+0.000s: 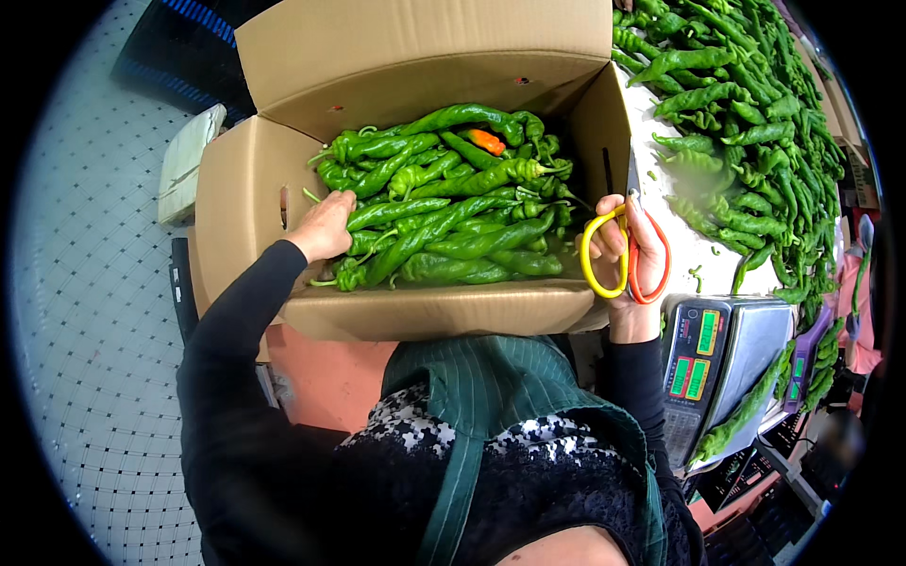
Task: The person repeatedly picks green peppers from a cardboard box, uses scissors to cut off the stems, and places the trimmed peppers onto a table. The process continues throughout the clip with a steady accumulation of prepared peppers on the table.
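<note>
An open cardboard box (425,311) stands right before me, holding many long green peppers (460,240). Among them, toward the back, shows one orange-red pepper (486,141). My left hand (328,225) reaches over the box's left side and rests at the left end of the peppers; its fingertips are hidden, so a grip cannot be made out. At the box's right wall, my right hand (626,262) holds scissors (658,247) with one yellow and one red-orange handle loop. Their blades point away from me.
A large heap of green peppers (750,141) covers much of the white table (655,163) at right. Nearer stands a digital scale (743,339) with a long green pepper (743,410) on its plate. A white block-like package (187,166) and a dark crate (177,56) lie left.
</note>
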`<act>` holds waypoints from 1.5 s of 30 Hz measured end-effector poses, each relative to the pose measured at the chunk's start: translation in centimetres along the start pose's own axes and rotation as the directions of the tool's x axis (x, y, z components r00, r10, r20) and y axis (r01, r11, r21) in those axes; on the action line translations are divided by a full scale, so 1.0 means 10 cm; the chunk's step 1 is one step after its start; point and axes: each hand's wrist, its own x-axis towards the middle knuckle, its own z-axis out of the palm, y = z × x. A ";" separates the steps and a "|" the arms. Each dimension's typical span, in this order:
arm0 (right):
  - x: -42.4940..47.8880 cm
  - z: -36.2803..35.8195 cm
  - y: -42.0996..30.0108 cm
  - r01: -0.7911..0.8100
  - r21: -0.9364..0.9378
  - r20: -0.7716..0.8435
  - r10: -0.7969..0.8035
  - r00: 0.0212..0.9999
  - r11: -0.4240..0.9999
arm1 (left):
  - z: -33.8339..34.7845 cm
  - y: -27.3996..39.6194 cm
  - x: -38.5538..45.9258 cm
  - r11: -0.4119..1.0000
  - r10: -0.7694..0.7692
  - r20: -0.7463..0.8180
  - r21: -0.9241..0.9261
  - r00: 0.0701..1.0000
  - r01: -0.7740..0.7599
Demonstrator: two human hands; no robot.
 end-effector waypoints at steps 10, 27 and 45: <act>0.01 -0.01 0.00 0.002 0.007 0.025 -0.003 1.000 1.000 | -0.12 -0.36 0.56 0.995 0.098 -0.103 0.008 0.990 -0.098; 0.01 -0.03 0.00 0.014 -0.013 0.028 -0.013 1.000 1.000 | -0.20 0.01 0.29 0.948 0.142 0.095 0.272 0.985 -0.163; 0.04 -0.01 0.01 -0.030 -0.009 -0.019 0.029 0.999 1.000 | -0.70 0.41 0.27 0.893 0.297 -0.113 -0.318 0.948 -0.318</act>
